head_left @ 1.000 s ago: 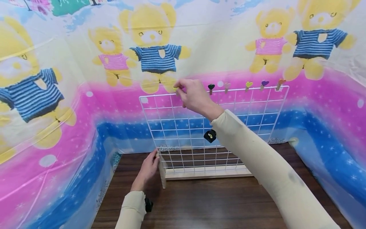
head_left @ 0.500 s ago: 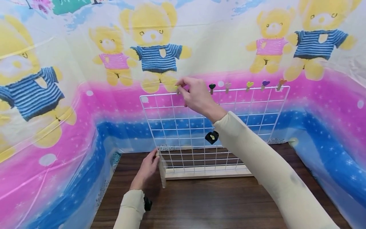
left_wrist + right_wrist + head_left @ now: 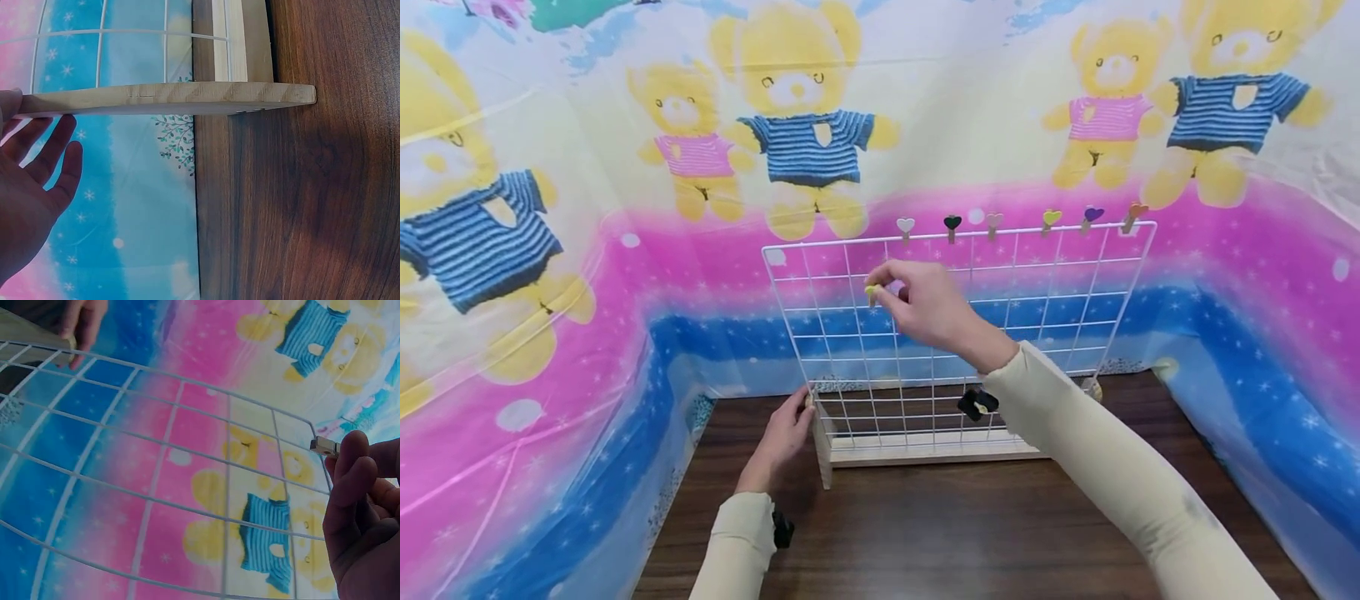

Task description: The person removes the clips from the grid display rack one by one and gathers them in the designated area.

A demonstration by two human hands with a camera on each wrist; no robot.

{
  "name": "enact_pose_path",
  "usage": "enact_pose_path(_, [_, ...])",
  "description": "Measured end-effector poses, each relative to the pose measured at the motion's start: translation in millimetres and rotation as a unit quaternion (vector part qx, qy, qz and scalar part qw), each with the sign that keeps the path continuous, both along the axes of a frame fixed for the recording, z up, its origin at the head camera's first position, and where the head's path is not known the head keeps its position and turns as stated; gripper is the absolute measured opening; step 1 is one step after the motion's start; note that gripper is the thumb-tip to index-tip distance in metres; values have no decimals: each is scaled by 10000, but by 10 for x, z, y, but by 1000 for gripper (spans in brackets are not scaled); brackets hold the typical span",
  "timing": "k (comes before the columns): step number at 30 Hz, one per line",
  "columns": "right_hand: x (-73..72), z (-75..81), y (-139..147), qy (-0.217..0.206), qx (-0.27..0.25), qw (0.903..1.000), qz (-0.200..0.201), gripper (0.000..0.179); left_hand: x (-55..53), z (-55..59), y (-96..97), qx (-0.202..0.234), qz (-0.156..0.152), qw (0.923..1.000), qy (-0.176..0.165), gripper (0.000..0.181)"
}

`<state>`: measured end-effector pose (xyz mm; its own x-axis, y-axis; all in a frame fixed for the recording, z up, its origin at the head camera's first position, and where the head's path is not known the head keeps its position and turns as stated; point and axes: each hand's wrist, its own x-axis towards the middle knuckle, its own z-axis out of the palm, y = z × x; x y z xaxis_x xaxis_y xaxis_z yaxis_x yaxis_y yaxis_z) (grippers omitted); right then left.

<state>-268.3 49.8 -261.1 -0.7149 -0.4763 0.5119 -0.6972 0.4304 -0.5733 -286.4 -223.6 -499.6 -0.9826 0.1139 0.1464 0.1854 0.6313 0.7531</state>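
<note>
My right hand (image 3: 928, 304) pinches a small wooden clothespin (image 3: 872, 293) with a yellow heart, in front of the upper left part of a white wire grid (image 3: 934, 337). In the right wrist view the clothespin (image 3: 324, 447) sticks out from between thumb and fingertips. Several heart clothespins stand clipped along the grid's top wire, among them a white one (image 3: 906, 227), a dark green one (image 3: 952, 227) and an orange one (image 3: 1133, 217). My left hand (image 3: 784, 433) holds the upper end of the stand's wooden side piece (image 3: 169, 95), thumb on one face and fingers on the other.
A wooden crossbar (image 3: 932, 452) joins the stand's feet on the dark wood-grain table (image 3: 955, 533). Behind and at both sides hangs a cloth (image 3: 970, 125) printed with bears. A black wrist camera (image 3: 977, 405) sits at the right cuff.
My right hand has come off the grid's top wire with the yellow-heart clothespin and dropped lower. The white-heart clothespin now shows from behind it. My left hand stays on the wooden side piece.
</note>
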Motion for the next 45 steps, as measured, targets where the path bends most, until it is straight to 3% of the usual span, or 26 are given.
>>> enact_pose_path(4, [70, -250, 42, -335, 170, 9992, 150, 15, -6, 8, -6, 20, 36, 10000, -72, 46])
enact_pose_path(13, [140, -770, 94, -766, 715, 9945, 4, 11, -12, -5, 23, 159, 105, 9998, -53, 46])
enact_pose_path(19, [127, -1135, 98, -956, 687, 9930, 121, 9, -8, 6, 24, 102, 149, 9998, -39, 46])
enact_pose_path(27, [98, -1742, 129, -1583, 813, 9840, 80, 10, 0, 19, 27, 52, 138, 9999, 67, 45])
enact_pose_path(34, [66, -2212, 139, -1658, 863, 9823, 143, 11, -7, 19, 29, -59, 192, 9994, 297, 42])
enact_pose_path(45, [31, -2754, 69, -1844, 799, 9795, 140, 9, -30, -18, 26, -112, 204, 9991, 364, 41])
